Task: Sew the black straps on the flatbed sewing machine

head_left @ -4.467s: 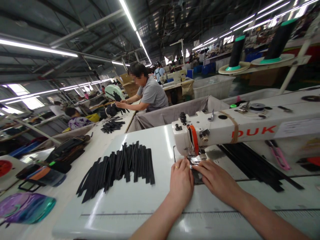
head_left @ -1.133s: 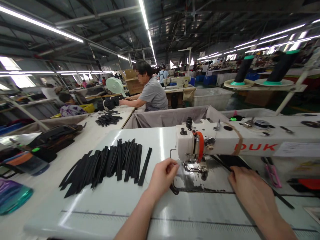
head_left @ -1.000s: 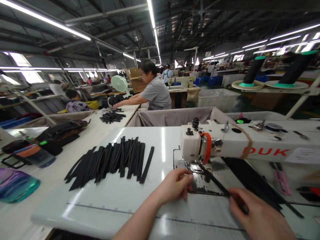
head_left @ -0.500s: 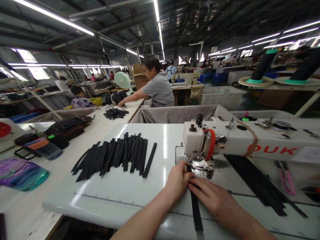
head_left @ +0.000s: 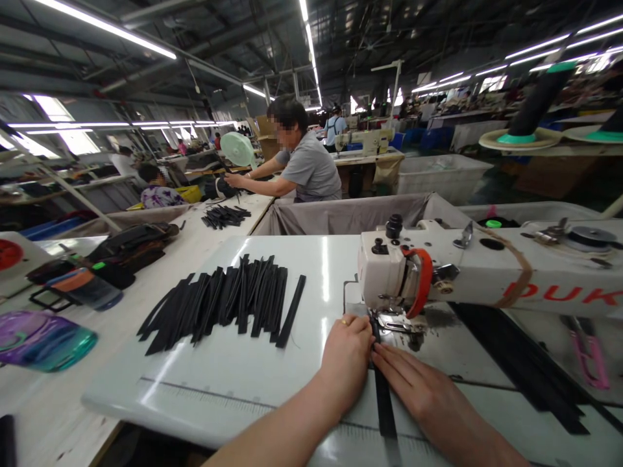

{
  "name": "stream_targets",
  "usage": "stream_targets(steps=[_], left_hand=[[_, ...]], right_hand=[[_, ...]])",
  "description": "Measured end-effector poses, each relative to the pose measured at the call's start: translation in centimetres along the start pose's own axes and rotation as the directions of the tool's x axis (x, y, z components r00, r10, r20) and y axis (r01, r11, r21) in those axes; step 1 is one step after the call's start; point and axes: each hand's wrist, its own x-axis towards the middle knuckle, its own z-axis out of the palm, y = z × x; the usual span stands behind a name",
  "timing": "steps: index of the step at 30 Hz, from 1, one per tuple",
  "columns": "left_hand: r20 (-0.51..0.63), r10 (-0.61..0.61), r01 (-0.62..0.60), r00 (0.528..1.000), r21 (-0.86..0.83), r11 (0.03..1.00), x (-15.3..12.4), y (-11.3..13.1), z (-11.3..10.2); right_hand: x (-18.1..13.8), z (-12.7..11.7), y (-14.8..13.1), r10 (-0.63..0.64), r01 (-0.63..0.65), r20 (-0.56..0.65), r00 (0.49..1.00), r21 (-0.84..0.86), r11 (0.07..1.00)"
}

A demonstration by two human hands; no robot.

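Observation:
A narrow black fabric strip [head_left: 385,408] lies lengthwise in front of the sewing machine [head_left: 389,272], its far end at the presser foot [head_left: 393,322]. Beside the foot, my left hand [head_left: 346,357] is closed on the strip's left side, fingers curled, with a ring on one of them. My right hand [head_left: 418,383] grips the strip's right edge just nearer to me, its fingers close together and their tips almost touching my left hand. The strip's near end hangs free of both hands. Fingers partly hide the strip close to the needle.
A pile of black strips [head_left: 228,298] lies left on the table, with one strip [head_left: 292,311] apart. More black strips [head_left: 516,363] and pink-handled scissors [head_left: 588,353] lie right, below the machine arm. A purple-teal bottle [head_left: 46,340] stands far left. A co-worker [head_left: 311,162] works beyond.
The strip has slid slightly forward toward the presser foot. My left fingers have curled more over it. The view has turned a little, and the co-worker has raised their hands from the far table.

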Motion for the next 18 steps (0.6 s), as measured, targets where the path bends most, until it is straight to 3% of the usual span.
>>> stream_targets(steps=[9, 18], left_hand=[[-0.007, -0.023, 0.023, 1.000, 0.024, 0.999, 0.0, 0.0, 1.3], [0.011, -0.046, 0.044, 0.999, 0.131, 0.990, 0.7, 1.3, 0.0]], right_hand=[[0.3, -0.3, 0.1, 0.034, -0.035, 0.017, 0.999, 0.068, 0.997], [0.4, 0.0, 0.3, 0.074, -0.075, 0.012, 0.997, 0.086, 0.993]])
